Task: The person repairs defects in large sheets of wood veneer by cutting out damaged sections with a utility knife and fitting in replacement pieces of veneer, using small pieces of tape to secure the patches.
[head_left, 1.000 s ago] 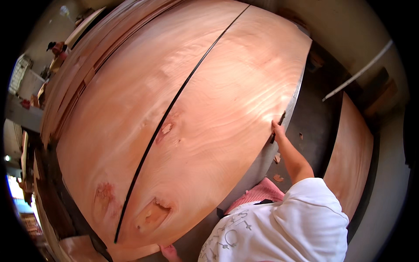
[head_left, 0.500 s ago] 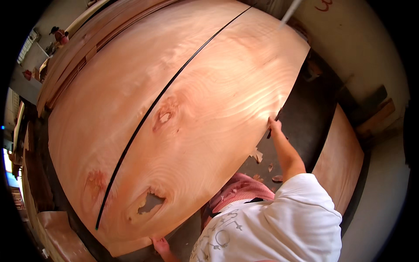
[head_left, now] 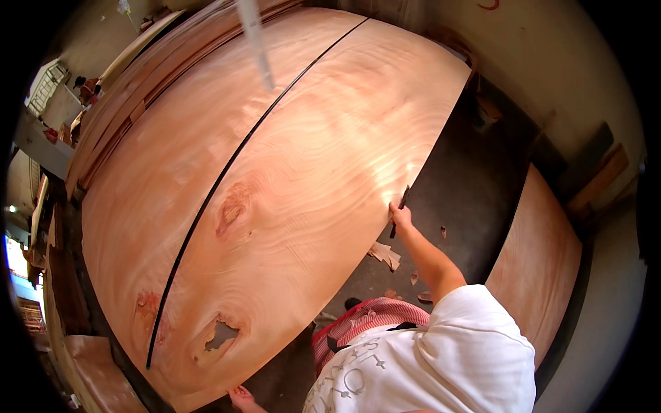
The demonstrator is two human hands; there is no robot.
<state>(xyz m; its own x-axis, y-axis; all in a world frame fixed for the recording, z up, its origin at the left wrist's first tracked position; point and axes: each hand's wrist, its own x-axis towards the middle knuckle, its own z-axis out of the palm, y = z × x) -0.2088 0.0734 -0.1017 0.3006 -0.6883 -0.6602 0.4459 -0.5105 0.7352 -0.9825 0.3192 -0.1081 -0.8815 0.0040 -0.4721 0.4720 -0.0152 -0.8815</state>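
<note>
The sheet [head_left: 330, 138] spans the space before the person, its near edge out over the dark floor [head_left: 468, 186]. It now sits nearer the person relative to the black strip [head_left: 219, 175]: the reddish knot [head_left: 234, 206], close to the strip a second ago, lies farther from it. The corner hole [head_left: 222, 336] now shows dark grey instead of pale wood, which suggests this end is drawn clear of what lies beneath. The right hand [head_left: 401, 217] is closed around a dark tool [head_left: 405, 195], thumb at the edge; the left hand [head_left: 241, 396] appears to pinch the near edge by the corner.
</note>
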